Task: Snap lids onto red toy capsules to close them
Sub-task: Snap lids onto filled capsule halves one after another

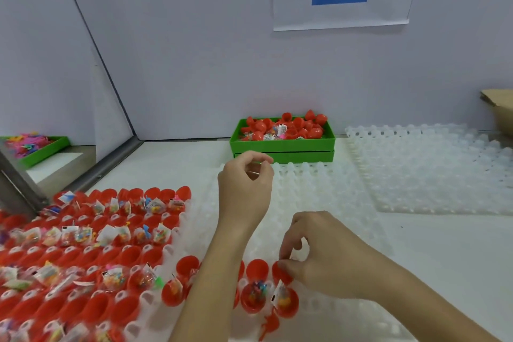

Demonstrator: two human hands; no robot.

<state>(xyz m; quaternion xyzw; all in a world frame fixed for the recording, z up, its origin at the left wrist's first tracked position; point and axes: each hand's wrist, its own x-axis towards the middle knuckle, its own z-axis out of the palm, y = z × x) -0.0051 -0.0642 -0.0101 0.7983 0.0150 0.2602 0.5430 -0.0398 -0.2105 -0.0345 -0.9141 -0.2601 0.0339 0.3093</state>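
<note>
Several open red capsule halves (83, 255) stand in a white dimpled tray (327, 203), many with small bagged toys inside. My right hand (324, 258) pinches the red lid (281, 272) of a filled capsule (286, 301) at the front of the tray. Beside it stands another filled capsule (254, 297) with its lid up. My left hand (244, 189) hovers above the tray's bare middle, its fingers curled and holding nothing.
A green box (283, 144) heaped with red capsule parts stands at the back against the wall. A second white tray (433, 169) lies at the right, beside a cardboard box (499, 114). A green tray of colourful toys (36, 147) sits far left.
</note>
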